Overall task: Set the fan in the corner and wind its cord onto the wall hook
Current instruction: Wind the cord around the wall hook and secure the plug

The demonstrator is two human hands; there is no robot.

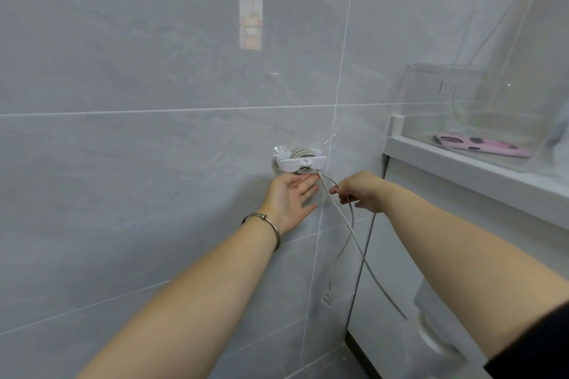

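Grey cord [299,152] was pinched between the thumb and fingertips of the right hand [360,191], its slack loop hanging toward 5 o'clock. At 9 o'clock of it the left hand [289,197] was released, fingers straight, tips just under the wall hook [317,160], which carried several wound turns. A metal bangle [268,221] circled the left wrist. At 2 o'clock a white shelf [462,163] jutted out, bearing a pink phone case [483,146] under a clear cover [446,95]. A white rounded object [431,311] at 5 o'clock, half hidden by the right forearm, could not be identified. Tiled wall [123,163] spread open toward 9 and 12 o'clock.
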